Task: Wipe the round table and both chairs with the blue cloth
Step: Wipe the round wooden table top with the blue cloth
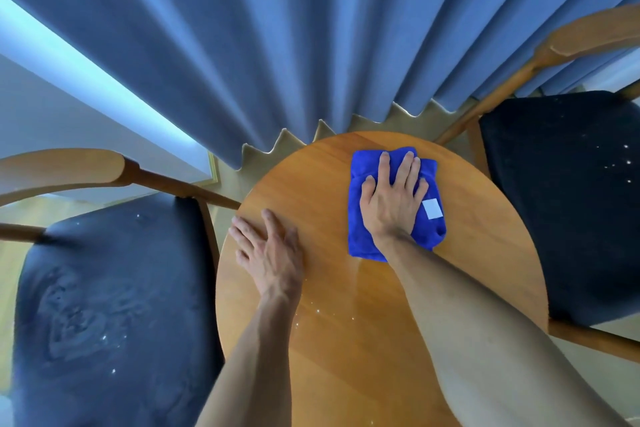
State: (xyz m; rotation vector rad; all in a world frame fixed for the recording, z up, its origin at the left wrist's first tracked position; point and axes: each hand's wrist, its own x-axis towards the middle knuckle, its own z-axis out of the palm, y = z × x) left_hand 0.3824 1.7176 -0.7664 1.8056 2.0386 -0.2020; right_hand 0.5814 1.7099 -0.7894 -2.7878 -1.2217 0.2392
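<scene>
Round wooden counter (346, 322) was seen from above. Folded blue cloth (363, 218) lay on far half, pressed flat by right hand (391, 204). Left hand (273, 253) rested flat near left edge. Small white specks (311, 315) were scattered mid-surface.

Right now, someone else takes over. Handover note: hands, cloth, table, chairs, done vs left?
Right hand: flat, fingers spread, pressing the cloth on the far right part of the table.
Left hand: flat on the table near its left edge, holding nothing.
Done: table wipe under way; a damp-looking streak shows near the cloth. White specks remain on the near part of the table.
Left: finish the table, then the left chair and right chair; both dark seats show white specks, and the left one has smeary marks.
</scene>
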